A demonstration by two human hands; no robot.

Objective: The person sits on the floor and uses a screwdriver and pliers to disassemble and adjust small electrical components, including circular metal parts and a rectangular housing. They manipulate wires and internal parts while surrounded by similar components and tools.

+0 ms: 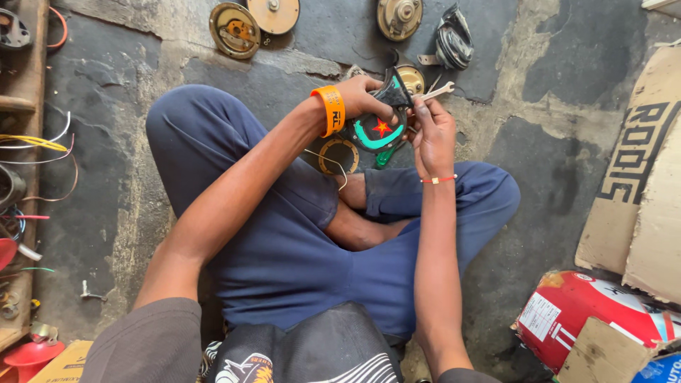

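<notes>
- Dark printed shirt cloth (312, 354) fills the bottom edge, closest to the lens, above crossed legs in navy blue trousers (284, 248).
- Held over the knees is a round black horn-like disc with a green arc and a red star (376, 131), gripped between both hands and clear of the floor.
- Left hand (365, 96), an orange band (330, 110) on its wrist, curls closed over the disc's top edge, forearm stretched diagonally forward.
- Right hand (431, 131), a thin red thread bracelet (438, 179) at the wrist, presses its fingertips together against the disc's right rim; a silver open-ended spanner (438, 90) pokes out just above them, though whether the fingers hold it I cannot tell.
- Rough, stained grey concrete floor (553, 128) lies beneath, patchy and cracked.
- Brass-coloured round metal discs (237, 28) lie further ahead on the floor, well apart from the hands.
- Torn brown cardboard (638, 184) and a red printed sack (589, 312) sit at the right; loose coloured wires (35, 145) trail at the left.
</notes>
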